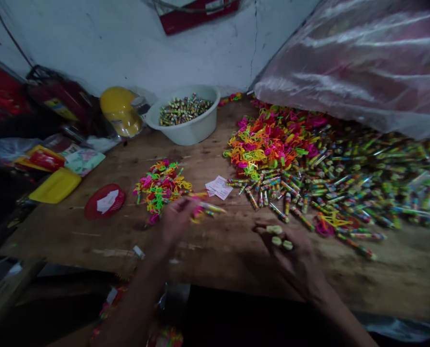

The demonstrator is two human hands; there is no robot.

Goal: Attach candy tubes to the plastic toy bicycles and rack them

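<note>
My left hand (177, 219) is over the middle of the table, blurred, with its fingers pinched. A slim multicoloured tube (213, 208) extends from its fingertips, with pink and yellow plastic bits beside it. Just behind that hand lies a small pile of neon plastic pieces (160, 188). My right hand (302, 258) is closed around several similar tubes, whose pale round ends (277, 238) point toward the left. Near it spreads a large heap of patterned clear-ended tubes (330, 180). The contents of the tubes are too small to make out.
A white basin (188, 132) full of tubes stands by the wall. Behind the tube heap are more neon pieces (269, 140) and a big plastic bag (352, 72). Paper slips (219, 188), a red dish (92, 205), a yellow tray (56, 186) and a yellow helmet (117, 106) lie around.
</note>
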